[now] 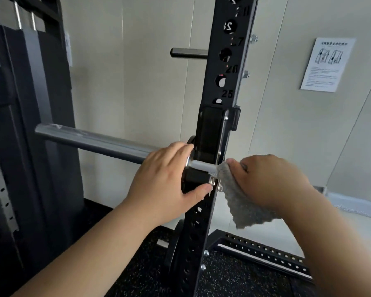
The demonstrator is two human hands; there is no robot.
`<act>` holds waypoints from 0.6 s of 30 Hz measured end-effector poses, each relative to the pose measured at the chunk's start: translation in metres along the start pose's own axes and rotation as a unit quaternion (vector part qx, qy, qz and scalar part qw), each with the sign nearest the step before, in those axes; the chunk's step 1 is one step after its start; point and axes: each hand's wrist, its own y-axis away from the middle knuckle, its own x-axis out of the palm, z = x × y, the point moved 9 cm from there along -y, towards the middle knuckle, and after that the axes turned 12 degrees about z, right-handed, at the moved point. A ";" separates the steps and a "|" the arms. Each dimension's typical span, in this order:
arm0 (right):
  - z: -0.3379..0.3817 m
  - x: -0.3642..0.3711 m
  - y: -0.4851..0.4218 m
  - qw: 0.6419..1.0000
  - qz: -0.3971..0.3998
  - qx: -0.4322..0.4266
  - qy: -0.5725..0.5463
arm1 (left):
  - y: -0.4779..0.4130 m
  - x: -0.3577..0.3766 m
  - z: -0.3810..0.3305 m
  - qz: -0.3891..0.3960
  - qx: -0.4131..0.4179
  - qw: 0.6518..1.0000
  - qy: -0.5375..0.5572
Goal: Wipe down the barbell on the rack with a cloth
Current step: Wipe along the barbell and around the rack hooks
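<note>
Right of the rack upright [227, 67], right hand [268, 181] grips grey cloth [242, 202] bunched around the barbell [99, 142] shaft; shaft beneath hidden. Left hand [165, 179] curls over the collar [188, 162], thumb below, fingertips out of sight. Barbell sits in black hook [210, 129]; right end unseen.

Left of the black perforated rack upright [223, 82], the left hand [165, 181] grips the grey steel barbell [94, 142]; right of it, the right hand [270, 181] clasps a fuzzy grey cloth [240, 202] round the bar.
</note>
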 end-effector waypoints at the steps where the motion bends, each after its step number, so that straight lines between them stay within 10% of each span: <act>1: 0.010 -0.001 -0.003 1.000 -0.009 0.006 0.008 | 0.000 -0.001 0.000 -0.006 0.003 1.000 0.005; 5: 0.066 0.002 -0.005 0.989 -0.078 -0.074 0.101 | 0.000 -0.004 0.001 -0.019 0.018 0.999 0.020; 12: 0.001 0.003 -0.004 0.995 0.091 0.014 -0.036 | -0.002 -0.006 0.019 0.012 0.024 1.000 0.013; 18: 0.048 0.007 -0.032 0.998 0.038 0.000 -0.046 | -0.001 0.004 0.017 -0.020 0.022 0.999 0.022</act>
